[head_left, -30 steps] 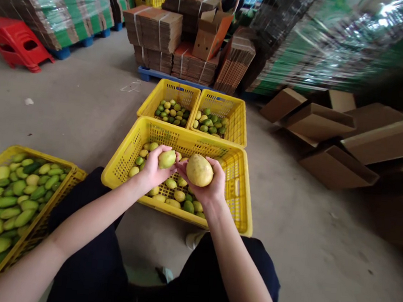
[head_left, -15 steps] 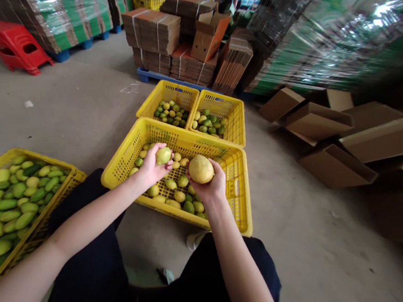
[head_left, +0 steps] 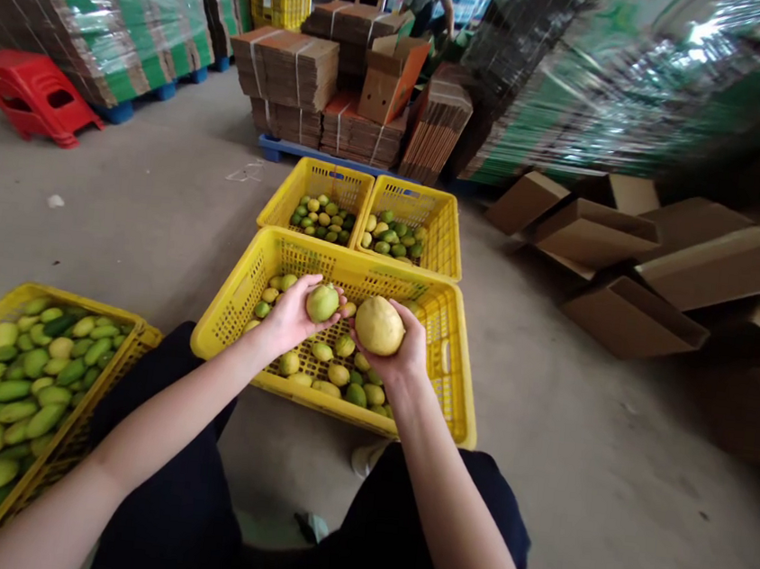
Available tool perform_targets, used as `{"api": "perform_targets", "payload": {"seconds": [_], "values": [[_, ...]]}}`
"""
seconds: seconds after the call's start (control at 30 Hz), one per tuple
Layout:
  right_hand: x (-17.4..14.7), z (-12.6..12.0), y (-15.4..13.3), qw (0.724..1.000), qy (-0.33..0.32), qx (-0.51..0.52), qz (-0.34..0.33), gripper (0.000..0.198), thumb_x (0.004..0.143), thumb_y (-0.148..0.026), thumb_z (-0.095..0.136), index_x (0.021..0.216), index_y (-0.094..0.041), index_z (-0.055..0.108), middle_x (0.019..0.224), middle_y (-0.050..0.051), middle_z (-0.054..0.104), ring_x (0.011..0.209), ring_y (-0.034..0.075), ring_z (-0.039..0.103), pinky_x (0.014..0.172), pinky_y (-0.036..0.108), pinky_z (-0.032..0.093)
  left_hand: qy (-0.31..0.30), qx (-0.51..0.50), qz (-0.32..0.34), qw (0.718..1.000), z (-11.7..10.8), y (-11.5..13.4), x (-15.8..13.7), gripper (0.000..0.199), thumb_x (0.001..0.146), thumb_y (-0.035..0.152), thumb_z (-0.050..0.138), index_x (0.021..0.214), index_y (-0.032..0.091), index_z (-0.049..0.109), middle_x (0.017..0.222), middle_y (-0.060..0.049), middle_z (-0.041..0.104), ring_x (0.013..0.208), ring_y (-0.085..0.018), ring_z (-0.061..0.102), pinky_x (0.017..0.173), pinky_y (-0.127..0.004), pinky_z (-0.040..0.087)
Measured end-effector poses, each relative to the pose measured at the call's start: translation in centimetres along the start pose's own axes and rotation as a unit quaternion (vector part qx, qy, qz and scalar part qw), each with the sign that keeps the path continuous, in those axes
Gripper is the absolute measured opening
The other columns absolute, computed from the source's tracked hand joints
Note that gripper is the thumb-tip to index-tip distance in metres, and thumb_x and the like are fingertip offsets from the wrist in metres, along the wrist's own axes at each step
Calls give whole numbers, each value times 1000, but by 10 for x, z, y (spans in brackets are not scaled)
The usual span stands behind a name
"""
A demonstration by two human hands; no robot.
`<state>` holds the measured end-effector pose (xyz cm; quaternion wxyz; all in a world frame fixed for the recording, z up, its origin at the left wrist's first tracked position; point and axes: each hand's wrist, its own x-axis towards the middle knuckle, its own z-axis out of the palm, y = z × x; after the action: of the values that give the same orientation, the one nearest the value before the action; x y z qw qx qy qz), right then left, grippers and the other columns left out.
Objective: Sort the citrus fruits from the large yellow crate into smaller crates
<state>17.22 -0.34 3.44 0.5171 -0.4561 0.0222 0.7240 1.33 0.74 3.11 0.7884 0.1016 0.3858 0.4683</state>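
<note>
My left hand [head_left: 291, 316] is closed around a small green-yellow lemon [head_left: 322, 303]. Close beside it, my right hand [head_left: 409, 351] grips a larger pale yellow lemon [head_left: 379, 326]. Both fruits are held above a big yellow plastic crate [head_left: 459, 365], whose floor is partly covered with loose yellow and green lemons [head_left: 338, 374]. Behind it stand two more yellow crates, a left one [head_left: 280, 197] and a right one [head_left: 449, 237], each holding green and yellow fruit. At lower left, another yellow crate [head_left: 137, 331] is filled with green lemons [head_left: 17, 410].
A red stool [head_left: 39, 95] stands at far left. Bundled flat cartons [head_left: 284, 66] and an open box [head_left: 392, 78] rest on a blue pallet [head_left: 276, 149]. Open cardboard boxes [head_left: 635, 316] lie at right. Wrapped stacks [head_left: 130, 5] rise behind. A person [head_left: 427, 0] is at the back.
My left hand has moved slightly right, turning its lemon so another side shows. The lemon in my right hand has turned a little too. At the back, more of the person shows.
</note>
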Motion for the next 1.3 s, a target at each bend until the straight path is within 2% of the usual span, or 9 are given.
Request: {"api": "perform_targets", "payload": {"seconds": [0.4, 0.57, 0.67, 0.77, 0.83, 0.93, 1.07, 1.17, 1.3], "values": [[4, -6, -1, 990, -96, 10, 105, 34, 94, -42, 42, 102, -15, 63, 76, 13, 74, 65, 24, 73, 54, 36, 62, 7, 6, -28, 1000, -5, 3, -1, 34, 89, 39, 45, 70, 15, 58, 50, -3, 55, 32, -9, 42, 30, -17, 26], [-4, -7, -7, 967, -214, -53, 129, 35, 90, -36, 49, 113, -12, 60, 84, 14, 75, 70, 26, 75, 45, 33, 60, 15, -43, 30, 999, -4, 9, 1, 24, 86, 30, 46, 81, 13, 63, 69, -10, 67, 58, -18, 63, 46, -23, 45], [-3, -6, -4, 973, -208, -87, 49, 28, 85, -32, 56, 106, -13, 59, 85, 12, 74, 74, 25, 74, 53, 33, 62, 16, 7, 78, 997, -3, 11, 3, 19, 87, 22, 49, 87, 12, 65, 82, -12, 71, 79, -21, 69, 59, -24, 51], [0, -8, 3, 960, -158, -169, -154, 29, 77, -31, 70, 100, -21, 55, 91, 5, 72, 79, 22, 71, 65, 35, 63, 3, 119, 201, 972, -4, 11, 1, 14, 81, 15, 68, 96, 15, 68, 97, -8, 72, 92, -18, 68, 78, -22, 53], [1, -11, 7, 891, -119, -271, -344, 42, 69, -29, 80, 101, -25, 52, 101, 2, 69, 88, 21, 69, 76, 37, 62, -1, 193, 301, 934, -4, 9, -4, 34, 69, 6, 81, 98, 19, 70, 106, -5, 70, 102, -17, 65, 90, -22, 50], [3, -17, 10, 684, -77, -418, -593, 49, 68, -25, 81, 107, -27, 52, 118, 6, 62, 110, 26, 62, 96, 47, 55, 19, 261, 398, 879, -3, 8, -12, 43, 59, -1, 86, 92, 21, 71, 109, -4, 67, 113, -19, 61, 101, -26, 47], [6, -21, 11, 462, -45, -471, -750, 44, 79, -18, 71, 116, -27, 48, 121, 12, 57, 115, 29, 59, 97, 55, 52, 21, 306, 454, 837, -3, 7, -19, 35, 61, 1, 85, 87, 21, 71, 110, -7, 65, 118, -23, 58, 109, -34, 43], [7, -20, 11, 410, -25, -466, -784, 49, 82, -16, 68, 123, -28, 45, 120, 12, 55, 113, 29, 59, 95, 54, 53, 6, 353, 481, 803, -6, 5, -21, 34, 62, 4, 85, 88, 22, 71, 111, -7, 65, 119, -26, 57, 112, -40, 40], [6, -21, 11, 400, -25, -456, -795, 52, 80, -14, 69, 125, -29, 45, 121, 11, 54, 114, 30, 58, 96, 55, 51, -15, 365, 491, 791, -9, 1, -20, 40, 60, 3, 86, 90, 25, 71, 113, -7, 64, 120, -26, 56, 111, -40, 40]]}}
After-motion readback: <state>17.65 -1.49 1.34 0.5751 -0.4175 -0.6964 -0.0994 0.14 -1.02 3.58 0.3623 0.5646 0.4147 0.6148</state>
